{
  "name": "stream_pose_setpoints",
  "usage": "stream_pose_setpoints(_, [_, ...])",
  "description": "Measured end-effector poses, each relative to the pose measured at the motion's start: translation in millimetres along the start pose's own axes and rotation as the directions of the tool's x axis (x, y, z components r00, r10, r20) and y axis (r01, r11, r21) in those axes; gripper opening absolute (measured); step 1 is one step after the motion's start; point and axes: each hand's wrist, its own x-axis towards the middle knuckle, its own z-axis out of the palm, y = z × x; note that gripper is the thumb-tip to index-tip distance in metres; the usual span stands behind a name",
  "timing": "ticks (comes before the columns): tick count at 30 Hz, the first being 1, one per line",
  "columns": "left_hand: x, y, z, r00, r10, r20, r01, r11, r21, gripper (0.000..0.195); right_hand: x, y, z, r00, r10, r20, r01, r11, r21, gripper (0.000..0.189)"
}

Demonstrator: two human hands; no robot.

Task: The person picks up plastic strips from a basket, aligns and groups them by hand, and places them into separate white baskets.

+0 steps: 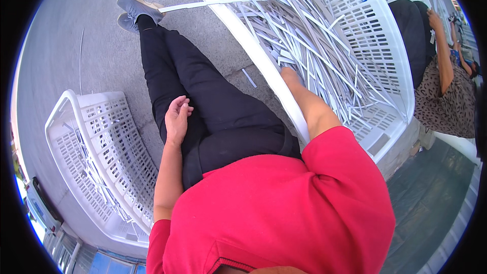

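Note:
My left hand (pixel 177 116) rests near my left thigh, palm partly turned up and fingers loosely curled, with nothing in it. My right hand (pixel 291 75) reaches over the rim of a large white slatted plastic basket (pixel 262 72) on my right. Its fingers are hidden down among the strips, so their grip does not show. Many narrow white and grey strips (pixel 304 34), perhaps plastic, lie criss-crossed in a heap inside this basket. One long white strip (pixel 205 4) juts out over the near rim towards my shoes.
A second white plastic basket (pixel 114 137) on my left holds fewer strips (pixel 99 179). Loose strips (pixel 249 78) lie on the concrete ground (pixel 102 61). Beyond the right basket sits another person (pixel 443 95) in a patterned top. A parked vehicle (pixel 42 207) shows far left.

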Motion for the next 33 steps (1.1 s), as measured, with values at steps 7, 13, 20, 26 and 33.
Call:
stream_pose_setpoints(7, [3, 4, 2, 1.000, 0.011, 0.020, -0.010, 1.000, -0.008, 0.027, -16, -14, -21, 0.913, -0.201, -0.355, 0.320, 0.893, 0.317, 0.032])
stream_pose_setpoints(13, [0, 1, 1, 0.999, 0.009, 0.039, -0.006, 0.996, -0.084, 0.028, -101, -34, -108, 0.836, -0.265, -0.481, 0.400, 0.893, 0.204, 0.031])
stream_pose_setpoints(20, [-9, 2, -2, 0.997, 0.020, 0.077, -0.001, 0.971, -0.238, 0.030, -176, -62, -150, 0.842, -0.360, -0.402, 0.486, 0.829, 0.277, 0.029])
stream_pose_setpoints(26, [-34, 32, -15, 0.991, 0.089, 0.098, -0.026, 0.857, -0.515, 0.038, -240, -126, -135, 0.586, -0.782, -0.213, 0.807, 0.539, 0.242, 0.021])
stream_pose_setpoints(33, [-65, 82, -46, 0.884, 0.417, -0.210, -0.373, 0.360, -0.855, 0.042, -245, -223, -59, 0.319, -0.947, 0.034, 0.948, 0.319, -0.009, 0.028])
